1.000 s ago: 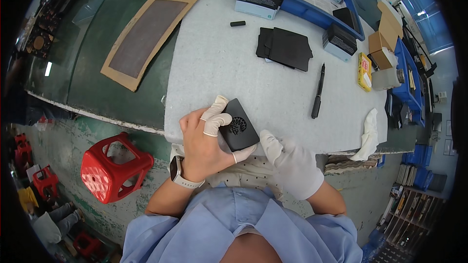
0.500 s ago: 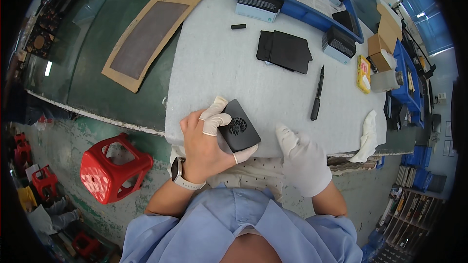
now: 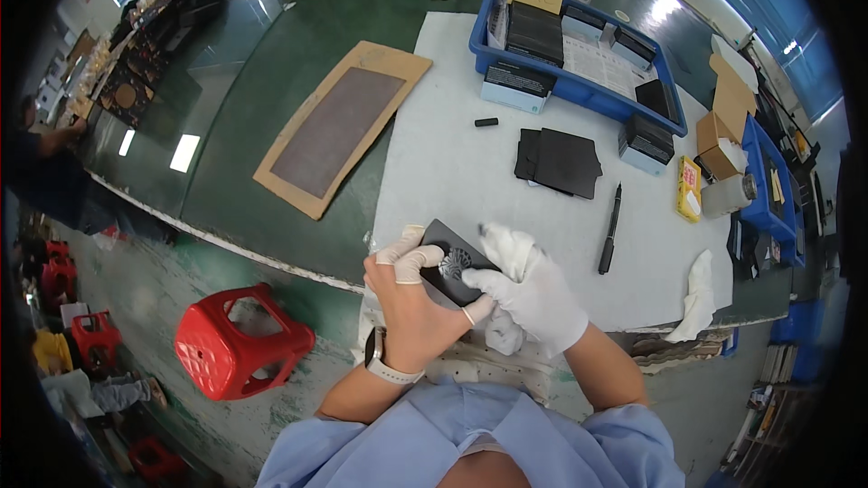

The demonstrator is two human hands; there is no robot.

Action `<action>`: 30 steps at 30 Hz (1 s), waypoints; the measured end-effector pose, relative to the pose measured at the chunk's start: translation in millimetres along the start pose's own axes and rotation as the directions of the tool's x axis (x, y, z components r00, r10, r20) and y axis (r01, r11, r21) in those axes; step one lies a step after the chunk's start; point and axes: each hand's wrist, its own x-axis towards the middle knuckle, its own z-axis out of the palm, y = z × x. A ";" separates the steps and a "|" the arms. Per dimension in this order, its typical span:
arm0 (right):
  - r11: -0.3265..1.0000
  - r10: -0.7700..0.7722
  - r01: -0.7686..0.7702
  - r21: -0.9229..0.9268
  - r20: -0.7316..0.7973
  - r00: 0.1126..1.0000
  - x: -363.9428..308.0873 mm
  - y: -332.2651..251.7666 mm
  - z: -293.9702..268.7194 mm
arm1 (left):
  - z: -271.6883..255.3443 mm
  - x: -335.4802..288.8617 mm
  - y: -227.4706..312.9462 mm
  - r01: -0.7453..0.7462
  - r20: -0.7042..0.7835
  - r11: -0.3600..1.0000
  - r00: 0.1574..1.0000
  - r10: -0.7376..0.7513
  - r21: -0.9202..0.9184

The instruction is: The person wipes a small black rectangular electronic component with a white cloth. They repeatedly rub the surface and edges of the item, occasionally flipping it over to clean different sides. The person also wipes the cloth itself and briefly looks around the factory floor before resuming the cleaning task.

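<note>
My left hand (image 3: 404, 294), with white finger cots on thumb and two fingers, is closed round a small flat black box (image 3: 441, 239). A round tree-like emblem shows on the box's face. My right hand (image 3: 538, 294), in a white glove, is at the box's right side. Its thumb touches the face near the emblem and its fingers reach past the far right corner, pinching the edge. Some white fabric (image 3: 504, 334) hangs below the right hand; whether it is glove or cloth I cannot tell. The box is held over the table's near edge.
On the white-covered table (image 3: 434, 172) lie flat black pieces (image 3: 565, 163), a black pen (image 3: 611, 230), its cap (image 3: 486, 122) and a white cloth (image 3: 694, 298). A blue tray (image 3: 588, 81) of boxes stands behind. A framed board (image 3: 339, 131) lies left; a red stool (image 3: 240, 343) stands beside the table.
My right hand has come up and left from beside the box to grip its right side. The box stays in my left hand, and its emblem looks lighter. The view has shifted.
</note>
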 end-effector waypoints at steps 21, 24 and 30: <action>0.425 -0.285 0.316 -0.848 0.207 0.936 43.7 -53.3 -30.7 | -15.1 16.5 5.3 0.045 -0.022 0.998 0.999 -0.044 0.050; 0.351 -0.326 0.275 -0.895 0.159 0.932 47.8 -65.7 -46.3 | -16.2 18.8 3.9 0.049 -0.006 0.997 0.999 -0.049 0.062; 0.679 -0.427 0.168 -0.714 -0.199 0.882 39.2 -64.2 -25.6 | -15.7 22.5 2.9 0.079 -0.057 0.996 0.995 -0.076 0.043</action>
